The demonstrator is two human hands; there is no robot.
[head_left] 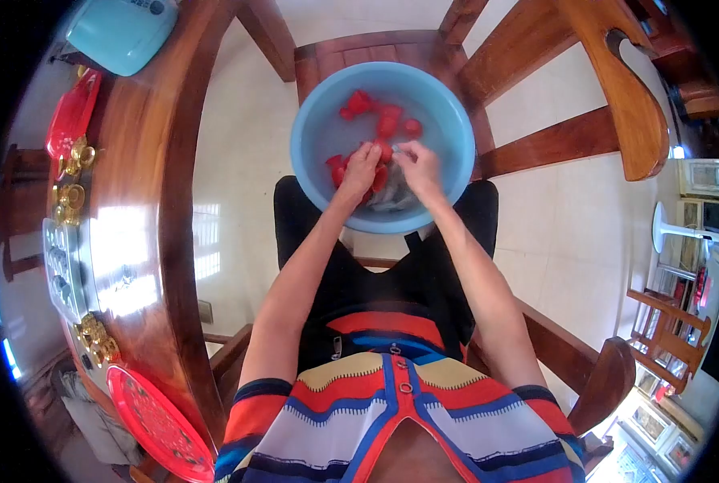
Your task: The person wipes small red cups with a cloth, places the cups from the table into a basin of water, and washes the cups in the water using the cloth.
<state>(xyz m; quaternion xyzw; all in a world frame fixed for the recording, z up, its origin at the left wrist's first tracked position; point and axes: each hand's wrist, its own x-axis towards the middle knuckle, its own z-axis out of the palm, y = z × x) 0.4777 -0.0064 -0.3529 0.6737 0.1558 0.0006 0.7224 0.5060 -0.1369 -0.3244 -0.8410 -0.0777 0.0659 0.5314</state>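
Note:
A round light-blue basin (301, 153) of water stands in front of me, with both hands inside its rim. My left hand (362, 167) is closed on a small red cup-like piece (386, 150), gripping it between thumb and fingers. Close beside it, my right hand (420, 167) has its fingers pinched together at the piece; a small pale bit shows at the fingertips, too small to name. More red pieces (359, 103) lie toward the far side, and others (336, 167) are partly hidden by the left hand. Clear or whitish objects (391, 193) lie in the water near me.
The basin rests on a wooden chair (319, 60). Left is a wooden table (134, 153) with a light-blue appliance (123, 36), a red tray (160, 423), gold-coloured cups (71, 201) and a clear tray (61, 270). A wooden chair's armrest (629, 105) rises at right.

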